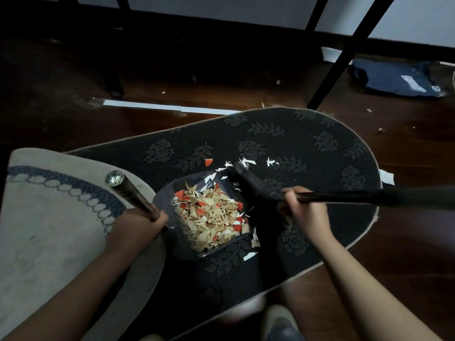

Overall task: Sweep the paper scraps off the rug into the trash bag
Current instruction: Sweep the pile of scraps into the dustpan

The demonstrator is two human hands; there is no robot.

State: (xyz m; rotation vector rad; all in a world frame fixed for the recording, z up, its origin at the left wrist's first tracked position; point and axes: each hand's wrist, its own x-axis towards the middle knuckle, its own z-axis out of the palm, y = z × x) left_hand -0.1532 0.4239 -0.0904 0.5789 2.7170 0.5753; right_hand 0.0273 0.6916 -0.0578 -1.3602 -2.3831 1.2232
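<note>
Left fingers (157, 219) wrap dustpan handle (130, 193); right, apparently broom (344, 196).

Dim indoor light; upper dark wooden floor (172, 57) nearly black. Glare on shiny metal handle cap (113, 178). Black broom handle (369, 198) motion-blurred. Wide-angle bending at edges; bottom edge soft.

Between the left hand (138, 223) and right hand (304, 212) the full dustpan (182, 244) blocks passage. Beyond the right hand (304, 212), bare rug (307, 134) lies open up to a black table leg (344, 52).
</note>
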